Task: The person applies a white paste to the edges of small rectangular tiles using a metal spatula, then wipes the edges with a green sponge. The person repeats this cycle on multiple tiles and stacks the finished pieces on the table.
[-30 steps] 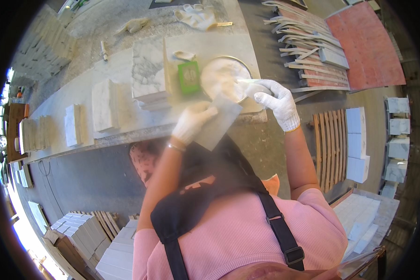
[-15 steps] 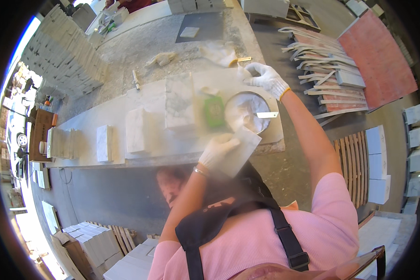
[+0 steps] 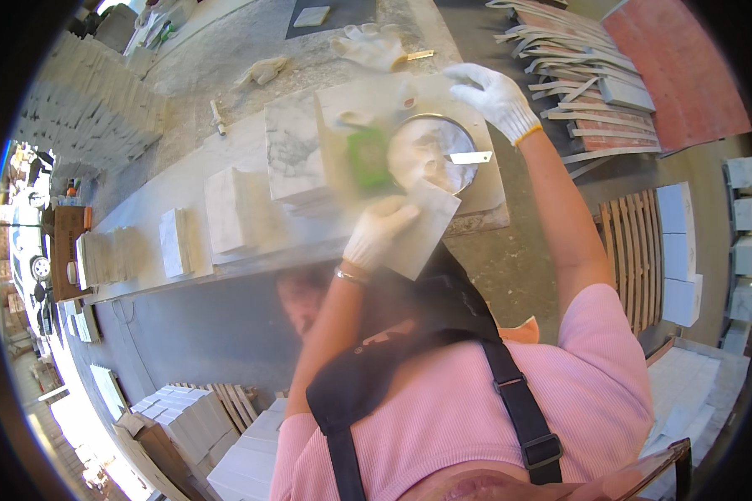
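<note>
My left hand [image 3: 380, 231], in a white knit glove, grips a thin pale rectangular tile [image 3: 422, 242] by its edge, in front of the bench. Close beyond the tile is a round tin [image 3: 433, 129] of whitish paste, with a flat scraper [image 3: 471, 157] lying across its right rim. My right hand [image 3: 495, 102], also gloved, is raised beyond the tin with its fingers apart and nothing visible between them. Left of those fingers is a small whitish thing [image 3: 408, 96] with a reddish spot, too blurred to name. A green box [image 3: 368, 157] sits left of the tin.
Stacked marble-patterned tiles [image 3: 294, 150] and smaller tile stacks [image 3: 228, 209] line the bench. A loose glove [image 3: 368, 46] and a second scraper [image 3: 420, 55] lie farther back. A wooden pallet [image 3: 631, 250] and a red board [image 3: 673, 75] are at the right.
My right hand has moved away from the small whitish thing, towards the right. The view has shifted, so the bench sits higher in it. The tile stays in my left hand.
</note>
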Demonstrator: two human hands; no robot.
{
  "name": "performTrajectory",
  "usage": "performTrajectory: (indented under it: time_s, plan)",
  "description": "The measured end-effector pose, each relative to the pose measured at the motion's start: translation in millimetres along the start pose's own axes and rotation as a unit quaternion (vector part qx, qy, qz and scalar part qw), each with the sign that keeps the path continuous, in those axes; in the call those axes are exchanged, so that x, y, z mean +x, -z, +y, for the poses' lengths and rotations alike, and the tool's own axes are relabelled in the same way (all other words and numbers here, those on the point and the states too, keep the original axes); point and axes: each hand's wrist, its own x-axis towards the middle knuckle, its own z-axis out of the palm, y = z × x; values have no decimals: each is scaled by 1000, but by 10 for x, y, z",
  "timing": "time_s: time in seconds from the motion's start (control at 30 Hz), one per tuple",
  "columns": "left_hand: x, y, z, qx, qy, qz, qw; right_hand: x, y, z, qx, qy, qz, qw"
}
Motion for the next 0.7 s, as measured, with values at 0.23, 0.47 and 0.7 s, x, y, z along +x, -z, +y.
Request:
performTrajectory:
  time_s: [0.23, 0.47, 0.7]
  plan:
    - [-32, 6, 266, -133, 92, 10, 987, -975, 138, -382, -181, -96, -49, 978]
    - [118, -144, 504, -422, 223, -11, 879, -1082, -41, -294, -95, -95, -34, 990]
    - [-57, -264, 555, -256, 64, 6, 965, -1106, -21, -125, 1, -93, 23, 995]
